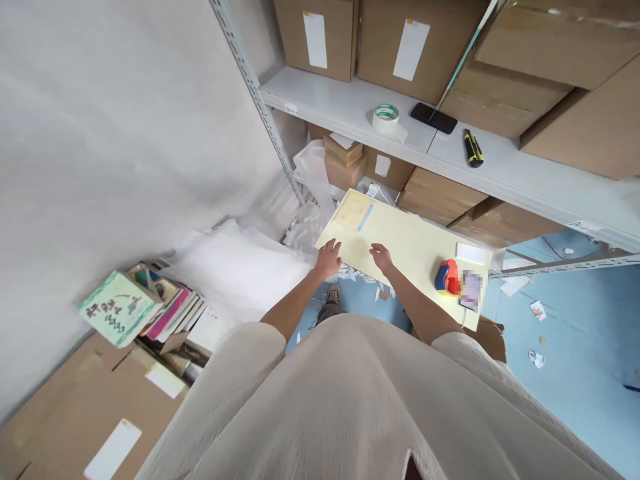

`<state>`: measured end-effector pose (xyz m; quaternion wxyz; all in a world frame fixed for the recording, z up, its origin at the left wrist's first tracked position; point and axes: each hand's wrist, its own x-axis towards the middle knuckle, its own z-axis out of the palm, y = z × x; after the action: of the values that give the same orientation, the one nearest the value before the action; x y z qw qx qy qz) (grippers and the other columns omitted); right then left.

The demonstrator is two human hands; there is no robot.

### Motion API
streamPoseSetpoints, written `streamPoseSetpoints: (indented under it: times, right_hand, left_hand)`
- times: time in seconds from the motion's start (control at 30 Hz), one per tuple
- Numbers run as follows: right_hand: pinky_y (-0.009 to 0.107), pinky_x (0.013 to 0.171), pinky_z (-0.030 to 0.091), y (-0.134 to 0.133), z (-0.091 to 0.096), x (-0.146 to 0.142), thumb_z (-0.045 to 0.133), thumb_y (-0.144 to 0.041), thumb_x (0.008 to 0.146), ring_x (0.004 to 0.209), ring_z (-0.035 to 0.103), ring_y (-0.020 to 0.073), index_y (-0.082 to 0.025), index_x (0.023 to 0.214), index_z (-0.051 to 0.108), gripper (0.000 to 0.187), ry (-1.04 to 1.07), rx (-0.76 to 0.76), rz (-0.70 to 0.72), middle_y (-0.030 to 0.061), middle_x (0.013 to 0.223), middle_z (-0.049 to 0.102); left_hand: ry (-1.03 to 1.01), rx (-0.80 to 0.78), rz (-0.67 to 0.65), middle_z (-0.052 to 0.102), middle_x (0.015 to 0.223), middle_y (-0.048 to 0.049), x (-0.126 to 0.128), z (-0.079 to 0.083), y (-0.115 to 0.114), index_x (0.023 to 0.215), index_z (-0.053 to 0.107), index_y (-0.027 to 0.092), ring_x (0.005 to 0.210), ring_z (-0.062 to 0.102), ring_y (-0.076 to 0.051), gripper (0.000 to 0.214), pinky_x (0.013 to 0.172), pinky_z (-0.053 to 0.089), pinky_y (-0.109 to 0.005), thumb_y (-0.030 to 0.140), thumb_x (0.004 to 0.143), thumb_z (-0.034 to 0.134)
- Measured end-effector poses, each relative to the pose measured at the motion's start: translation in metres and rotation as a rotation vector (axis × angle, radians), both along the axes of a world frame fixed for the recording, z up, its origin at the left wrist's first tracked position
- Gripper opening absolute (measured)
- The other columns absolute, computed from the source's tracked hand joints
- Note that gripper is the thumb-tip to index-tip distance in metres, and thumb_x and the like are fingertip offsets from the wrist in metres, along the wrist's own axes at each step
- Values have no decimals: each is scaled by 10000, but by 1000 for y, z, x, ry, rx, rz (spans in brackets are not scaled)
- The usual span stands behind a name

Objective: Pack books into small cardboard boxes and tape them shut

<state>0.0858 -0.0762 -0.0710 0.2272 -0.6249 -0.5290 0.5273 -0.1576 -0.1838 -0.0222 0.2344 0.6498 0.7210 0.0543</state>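
My left hand [329,259] is open, its fingers stretched over the near left edge of a pale yellow tabletop [400,230]. To its right, my right hand [381,257] is above the same near edge, fingers loosely bent, with nothing visible in it. Just beyond both hands lies a flat yellow item [353,208] with a blue strip along one side; its kind is unclear. At the tabletop's right end stands a red and blue tape dispenser [447,277], beside a blurred-out phone-like object [471,291].
A grey shelf [325,100] above the tabletop carries cardboard boxes [400,50], a tape roll [385,117], a black phone [433,118] and a yellow-black utility knife [473,148]. White sheeting [240,267] and stacked books [173,313] are at left. Scraps litter the blue floor [575,333].
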Motion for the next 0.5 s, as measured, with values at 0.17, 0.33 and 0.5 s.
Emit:
streamPoseSetpoints:
  times: [0.17, 0.33, 0.5]
  right_hand:
    - [442, 1088, 594, -43, 9, 13, 694, -349, 789, 1222, 753, 286, -246, 1152, 796, 392, 12, -43, 23, 134, 1384, 805]
    - [436, 1051, 614, -77, 20, 11, 668, -369, 801, 1174, 762, 289, -231, 1151, 796, 397, 30, -59, 141, 141, 1402, 799]
    - [453, 1150, 574, -99, 31, -22, 644, -377, 795, 1235, 745, 288, -229, 1099, 785, 366, 45, 13, 301, 117, 1281, 823]
  left_hand:
    - [6, -33, 62, 352, 1892, -217, 29, 5, -65, 1761, 449, 164, 1749, 354, -400, 706, 1399, 340, -602, 249, 1064, 524]
    - [35, -64, 156, 341, 1896, -219, 36, 20, -121, 1756, 452, 144, 1764, 325, -385, 698, 1420, 306, -570, 257, 1072, 528]
    - [63, -23, 317, 367, 1889, -186, 29, 33, -175, 1728, 497, 191, 1755, 349, -374, 666, 1418, 326, -561, 264, 1069, 561]
